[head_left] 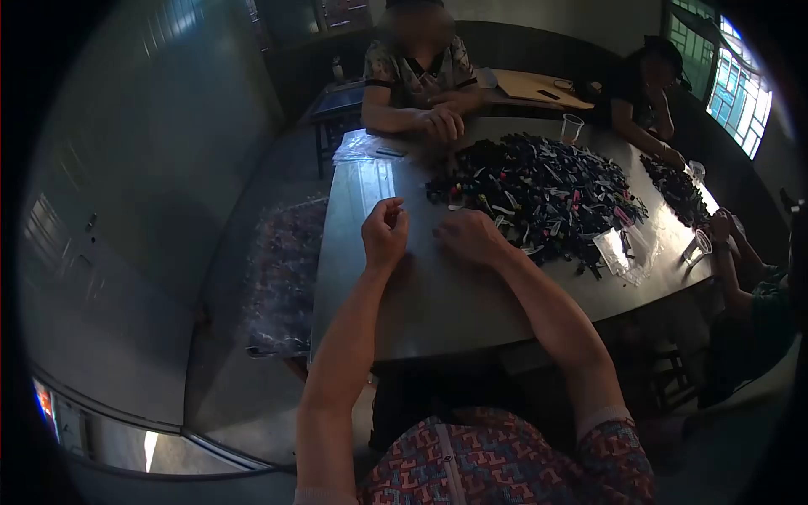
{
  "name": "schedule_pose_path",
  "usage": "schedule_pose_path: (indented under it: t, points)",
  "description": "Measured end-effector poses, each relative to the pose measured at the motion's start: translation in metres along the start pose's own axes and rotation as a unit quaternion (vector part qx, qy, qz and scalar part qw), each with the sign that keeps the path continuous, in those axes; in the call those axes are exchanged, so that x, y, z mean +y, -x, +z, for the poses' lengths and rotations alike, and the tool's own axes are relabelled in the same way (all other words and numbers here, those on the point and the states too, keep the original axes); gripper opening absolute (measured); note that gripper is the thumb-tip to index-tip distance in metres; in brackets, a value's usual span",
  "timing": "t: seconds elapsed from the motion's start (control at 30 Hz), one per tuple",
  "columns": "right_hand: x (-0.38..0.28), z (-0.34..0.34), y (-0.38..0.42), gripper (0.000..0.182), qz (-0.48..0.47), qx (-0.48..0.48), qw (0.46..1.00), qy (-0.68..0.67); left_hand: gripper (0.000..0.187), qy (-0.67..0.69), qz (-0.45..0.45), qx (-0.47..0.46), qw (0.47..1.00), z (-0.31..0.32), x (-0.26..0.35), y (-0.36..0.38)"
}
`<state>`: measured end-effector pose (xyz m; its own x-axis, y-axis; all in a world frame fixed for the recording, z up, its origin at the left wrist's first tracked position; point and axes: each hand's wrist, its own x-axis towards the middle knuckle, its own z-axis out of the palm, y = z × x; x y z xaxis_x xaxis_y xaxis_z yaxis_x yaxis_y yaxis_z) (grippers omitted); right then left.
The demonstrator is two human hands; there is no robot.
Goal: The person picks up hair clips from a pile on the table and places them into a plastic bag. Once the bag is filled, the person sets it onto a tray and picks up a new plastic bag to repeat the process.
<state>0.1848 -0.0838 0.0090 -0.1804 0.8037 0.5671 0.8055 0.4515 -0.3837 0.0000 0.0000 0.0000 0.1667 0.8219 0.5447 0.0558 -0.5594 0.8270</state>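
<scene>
My left hand (pixel 386 232) is raised over the left part of the metal table (pixel 429 316), its fingers curled round toward the thumb; what it holds, if anything, is too small to make out. To its right, my right hand (pixel 473 237) is low over the tabletop, palm down, at the near left edge of a large pile of small dark pieces (pixel 547 189). Its fingertips are dim and blurred, so I cannot see whether they hold a piece. Some white, pink and red bits show among the dark ones.
Across the table sits a person (pixel 421 76) beside flat plastic bags (pixel 366 147). Two more people are at the right, near a smaller dark pile (pixel 676 189). A clear cup (pixel 571 129) stands behind the big pile; plastic bags (pixel 627 252) lie at its near right.
</scene>
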Motion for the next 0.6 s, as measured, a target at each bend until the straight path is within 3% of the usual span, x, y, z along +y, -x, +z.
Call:
schedule_pose_path:
  t: [0.6]
  points:
    - [-0.02, -0.019, -0.002, 0.018, 0.035, -0.01, 0.999, -0.017, 0.02, -0.014, -0.045, -0.005, 0.999, -0.004, -0.017, -0.001]
